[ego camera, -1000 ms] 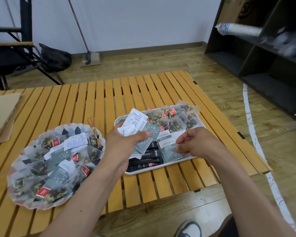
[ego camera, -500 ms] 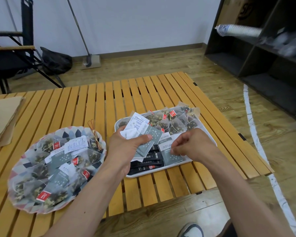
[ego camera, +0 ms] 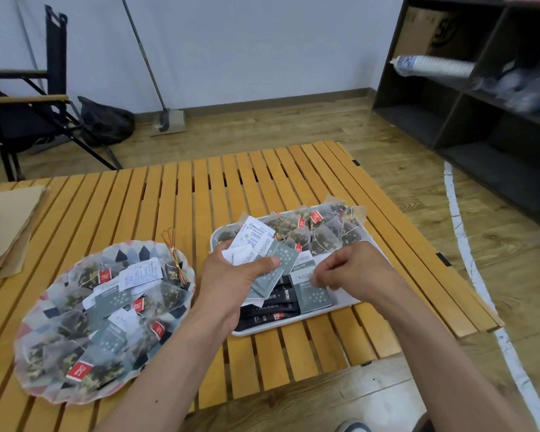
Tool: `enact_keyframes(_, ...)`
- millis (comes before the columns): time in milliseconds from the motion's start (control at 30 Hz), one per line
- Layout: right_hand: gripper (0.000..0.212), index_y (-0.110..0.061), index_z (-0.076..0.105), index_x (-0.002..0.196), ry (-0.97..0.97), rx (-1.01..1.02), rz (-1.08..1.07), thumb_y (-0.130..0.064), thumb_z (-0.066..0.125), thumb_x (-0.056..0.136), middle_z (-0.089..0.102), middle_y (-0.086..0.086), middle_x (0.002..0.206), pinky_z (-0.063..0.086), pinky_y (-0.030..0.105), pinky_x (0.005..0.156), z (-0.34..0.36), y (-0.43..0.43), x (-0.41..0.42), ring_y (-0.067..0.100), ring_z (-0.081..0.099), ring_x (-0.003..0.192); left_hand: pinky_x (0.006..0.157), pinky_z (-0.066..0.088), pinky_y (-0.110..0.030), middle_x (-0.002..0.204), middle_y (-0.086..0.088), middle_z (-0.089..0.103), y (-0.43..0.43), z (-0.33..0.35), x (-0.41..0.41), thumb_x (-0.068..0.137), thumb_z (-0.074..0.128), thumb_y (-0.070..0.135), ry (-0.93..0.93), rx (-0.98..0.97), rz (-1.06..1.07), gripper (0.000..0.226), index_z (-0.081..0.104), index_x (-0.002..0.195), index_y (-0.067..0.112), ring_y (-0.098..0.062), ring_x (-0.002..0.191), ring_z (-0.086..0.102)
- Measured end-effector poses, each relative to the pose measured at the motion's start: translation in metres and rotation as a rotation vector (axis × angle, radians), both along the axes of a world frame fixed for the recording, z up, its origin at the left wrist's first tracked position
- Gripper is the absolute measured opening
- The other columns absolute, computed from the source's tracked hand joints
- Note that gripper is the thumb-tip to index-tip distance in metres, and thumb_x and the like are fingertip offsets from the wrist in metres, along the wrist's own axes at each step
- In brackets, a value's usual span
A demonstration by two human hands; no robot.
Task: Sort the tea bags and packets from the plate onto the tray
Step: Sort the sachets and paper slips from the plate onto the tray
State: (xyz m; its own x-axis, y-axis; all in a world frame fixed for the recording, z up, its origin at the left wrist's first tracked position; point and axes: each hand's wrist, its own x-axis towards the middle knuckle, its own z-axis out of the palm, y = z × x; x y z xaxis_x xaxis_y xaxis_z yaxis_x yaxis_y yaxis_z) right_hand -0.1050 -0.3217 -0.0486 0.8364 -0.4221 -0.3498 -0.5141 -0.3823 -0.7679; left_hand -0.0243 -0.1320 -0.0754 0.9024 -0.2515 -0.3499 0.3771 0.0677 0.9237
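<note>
Head | left hand [ego camera: 231, 283] grips packets [ego camera: 282, 256] printed "talkop" | right hand [ego camera: 356, 269] pinches grey packet [ego camera: 314, 297] on tray [ego camera: 345, 300]

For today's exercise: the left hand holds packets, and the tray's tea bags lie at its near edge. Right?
No. The head view shows the tea bags at the tray's far edge; the left hand does hold packets.

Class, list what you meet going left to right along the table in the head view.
Brown paper stack → patterned plate → left hand gripping fanned packets → right hand pinching a grey packet.
</note>
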Motion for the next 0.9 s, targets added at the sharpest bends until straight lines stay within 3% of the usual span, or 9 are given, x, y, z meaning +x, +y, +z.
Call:
enact_keyframes(133,0.016,-0.02,0.08,0.082,-0.198,0.142,-0.078,-0.034,0.085,0.079,0.078,-0.001,0.079,0.047,0.02,0.066,0.004,0.009,0.003,0.003,0.069,0.065,0.097,0.058,-0.053,0.105,-0.006,0.081,-0.002,-0.002,0.0,0.061,0.094,-0.001,-0.002,0.008,-0.009,0.072,0.064,0.125,0.011,-0.029,0.099,0.077)
enact_keyframes(233,0.015,-0.018,0.079,0.091,-0.256,0.23,-0.062,-0.029,0.083,0.082,0.078,-0.001,0.081,0.047,0.012,0.056,0.007,0.017,0.007,0.005,0.07,0.066,0.097,0.057,-0.054,0.105,-0.008,0.08,-0.003,-0.002,0.0,0.055,0.096,-0.002,0.014,0.004,-0.041,0.08,0.062,0.127,0.009,-0.031,0.099,0.077)
enact_keyframes(333,0.019,-0.011,0.077,0.096,-0.234,0.255,-0.044,-0.018,0.084,0.08,0.078,0.005,0.084,0.046,0.009,0.051,0.01,0.015,0.008,0.003,0.067,0.061,0.095,0.058,-0.053,0.105,-0.01,0.08,-0.003,-0.002,0.0,0.056,0.095,-0.006,0.017,0.004,-0.056,0.077,0.063,0.125,0.007,-0.032,0.098,0.077)
enact_keyframes(500,0.019,-0.008,0.074,0.105,-0.062,0.352,0.022,-0.015,0.077,0.087,0.079,0.006,0.093,0.052,0.022,0.06,0.011,0.009,0.007,0.013,0.074,0.072,0.09,0.061,-0.053,0.103,-0.007,0.081,-0.004,0.0,0.001,0.059,0.093,-0.006,-0.009,0.027,-0.019,0.067,0.067,0.119,0.009,-0.031,0.094,0.078)
enact_keyframes(600,0.014,-0.006,0.074,0.097,-0.01,0.293,0.034,-0.014,0.077,0.086,0.077,0.017,0.097,0.047,0.025,0.061,0.01,0.01,0.005,0.014,0.075,0.072,0.087,0.063,-0.047,0.102,-0.001,0.081,-0.007,-0.001,-0.001,0.058,0.095,-0.003,-0.055,0.073,-0.006,0.071,0.066,0.121,0.012,-0.024,0.093,0.078)
enact_keyframes(733,0.019,-0.017,0.08,0.09,-0.07,0.264,0.003,-0.034,0.082,0.082,0.078,-0.001,0.082,0.048,0.025,0.067,0.01,0.004,0.004,0.008,0.07,0.075,0.081,0.062,-0.034,0.096,0.003,0.081,-0.007,-0.001,0.002,0.06,0.095,-0.003,-0.076,0.097,-0.015,0.067,0.066,0.117,0.014,-0.016,0.09,0.078)
enact_keyframes(900,0.015,-0.013,0.077,0.089,-0.085,0.245,-0.099,-0.027,0.078,0.088,0.078,-0.001,0.079,0.043,0.027,0.061,0.005,-0.006,0.01,0.008,0.068,0.062,0.078,0.061,-0.033,0.096,0.004,0.081,-0.007,-0.004,0.005,0.059,0.096,0.0,-0.053,0.101,-0.022,0.063,0.069,0.114,0.014,-0.017,0.092,0.077)
